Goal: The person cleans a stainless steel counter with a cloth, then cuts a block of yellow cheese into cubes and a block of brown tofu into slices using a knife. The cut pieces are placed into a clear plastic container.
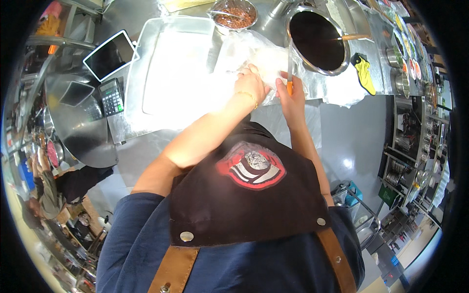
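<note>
On the steel counter, a clear plastic bag [240,45] with pale, overexposed contents lies before me. My left hand [252,85] rests on the bag's near side, fingers bent; whether they grip it is unclear in the glare. Just to the right, my right hand [291,91] is closed around the orange handle of a knife [290,64], whose narrow blade points away from me, beside the bag. The right fingertips are close to the plastic. Beyond the knife stands a steel pot of dark liquid [318,40], with a wooden handle [354,37] over its rim.
A translucent plastic tub [135,84] stands left, near a calculator [111,97] and a white-framed tablet [111,55]. A film-covered bowl of brown beans or nuts [234,16] is behind the bag. A yellow-and-black glove or cloth [363,75] lies right. Another person [51,194] is far left.
</note>
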Demonstrator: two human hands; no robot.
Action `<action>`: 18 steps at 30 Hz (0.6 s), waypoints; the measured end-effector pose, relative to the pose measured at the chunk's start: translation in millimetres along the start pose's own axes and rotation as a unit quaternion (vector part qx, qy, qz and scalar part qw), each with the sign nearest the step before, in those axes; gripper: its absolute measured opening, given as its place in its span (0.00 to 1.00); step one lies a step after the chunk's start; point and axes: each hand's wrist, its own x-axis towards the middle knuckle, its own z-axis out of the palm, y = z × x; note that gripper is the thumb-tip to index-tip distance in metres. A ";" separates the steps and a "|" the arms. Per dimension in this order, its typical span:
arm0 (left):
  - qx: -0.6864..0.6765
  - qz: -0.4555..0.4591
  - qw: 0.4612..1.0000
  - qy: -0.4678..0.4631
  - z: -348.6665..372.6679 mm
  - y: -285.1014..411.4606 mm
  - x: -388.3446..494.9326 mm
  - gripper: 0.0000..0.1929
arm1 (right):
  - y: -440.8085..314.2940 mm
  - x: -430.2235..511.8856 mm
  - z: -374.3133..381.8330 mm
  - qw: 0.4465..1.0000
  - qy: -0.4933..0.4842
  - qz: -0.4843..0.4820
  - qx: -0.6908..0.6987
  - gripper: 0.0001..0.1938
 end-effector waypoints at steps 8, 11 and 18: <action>-0.026 -0.005 1.000 -0.005 20.4 -11.7 10.6 0.29 | 14.7 -2.0 -8.2 0.997 -0.025 0.050 0.059 0.12; -0.193 0.056 0.980 -0.015 -2.8 -32.5 -6.9 0.24 | 20.9 -5.6 -15.1 0.990 -0.041 0.092 0.095 0.11; -0.483 -0.100 0.866 -0.083 10.1 -71.2 -36.1 0.23 | 13.1 15.7 -9.3 0.986 -0.114 -0.118 -0.011 0.16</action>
